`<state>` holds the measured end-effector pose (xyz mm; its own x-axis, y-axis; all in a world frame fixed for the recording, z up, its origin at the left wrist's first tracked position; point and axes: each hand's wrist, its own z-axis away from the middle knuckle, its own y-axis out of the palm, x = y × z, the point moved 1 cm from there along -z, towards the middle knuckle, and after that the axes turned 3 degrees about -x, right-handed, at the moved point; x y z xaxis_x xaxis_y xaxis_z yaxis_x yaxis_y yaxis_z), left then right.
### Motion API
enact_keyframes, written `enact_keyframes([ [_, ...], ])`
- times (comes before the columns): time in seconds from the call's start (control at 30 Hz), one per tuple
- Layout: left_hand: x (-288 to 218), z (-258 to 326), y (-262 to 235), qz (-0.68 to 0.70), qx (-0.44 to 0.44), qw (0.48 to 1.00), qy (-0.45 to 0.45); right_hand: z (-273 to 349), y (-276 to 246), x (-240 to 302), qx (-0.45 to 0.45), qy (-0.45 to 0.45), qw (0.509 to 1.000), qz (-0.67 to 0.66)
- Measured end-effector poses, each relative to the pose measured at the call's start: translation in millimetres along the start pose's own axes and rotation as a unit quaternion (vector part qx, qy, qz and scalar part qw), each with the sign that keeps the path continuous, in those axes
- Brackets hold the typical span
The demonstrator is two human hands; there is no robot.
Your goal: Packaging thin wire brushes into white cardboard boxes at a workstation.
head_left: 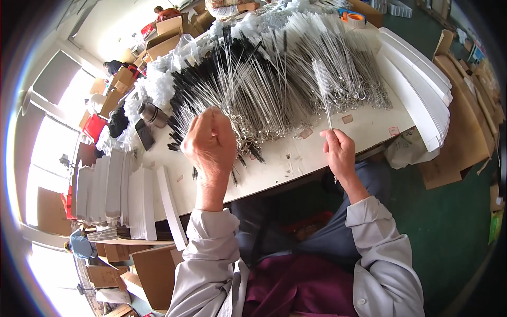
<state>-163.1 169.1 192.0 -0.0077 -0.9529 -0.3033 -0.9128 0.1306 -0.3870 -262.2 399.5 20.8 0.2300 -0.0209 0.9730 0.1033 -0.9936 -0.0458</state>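
The right hand pinches the wire handle of a single white-bristled tube brush between thumb and fingers, holding it upright so the bristle head stands above the hand, over the near edge of the big heap of wire brushes that covers the white worktable. The brush's stem runs straight down from the bristles into the pinch, and its lower end passes out of sight behind the fingers. The left hand is closed into a loose fist, back toward the camera, and grips a bundle of thin wire stems that fan up and away from it across the heap; what the fingertips do on the far side cannot be seen. This hand sits at the heap's near-left edge, just above the looped wire ends that spill toward the person. The two hands are well apart, with the held brush on the right side of the heap and the bundle on its left. Black-bristled brushes lie in the heap's left part and white-bristled ones in its right part. To the left of the heap stand rows of white card strips, and to its right lies a curved stack of white card pieces. A roll of tape rests beyond the heap's far end.
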Motion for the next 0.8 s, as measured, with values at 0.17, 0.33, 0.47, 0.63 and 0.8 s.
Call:
enact_keyframes([
  [0.17, 10, -18, -12, -0.004, -0.024, 1.000, -0.001, -11, 14, 14, 0.031, 0.032, 0.996, -0.078],
  [0.33, 22, -23, -21, 0.011, 0.000, 0.998, -0.062, -33, 46, 39, 0.082, 0.077, 0.973, -0.203],
  [0.47, 18, -22, -24, 0.073, 0.002, 0.994, -0.076, -56, 79, 56, 0.142, 0.168, 0.927, -0.302],
  [0.63, 28, -16, -32, 0.202, 0.077, 0.956, -0.198, -64, 112, 47, 0.145, 0.172, 0.930, -0.289],
  [0.8, 20, -19, -50, 0.313, 0.058, 0.927, -0.199, -61, 118, 48, 0.129, 0.108, 0.955, -0.245],
])
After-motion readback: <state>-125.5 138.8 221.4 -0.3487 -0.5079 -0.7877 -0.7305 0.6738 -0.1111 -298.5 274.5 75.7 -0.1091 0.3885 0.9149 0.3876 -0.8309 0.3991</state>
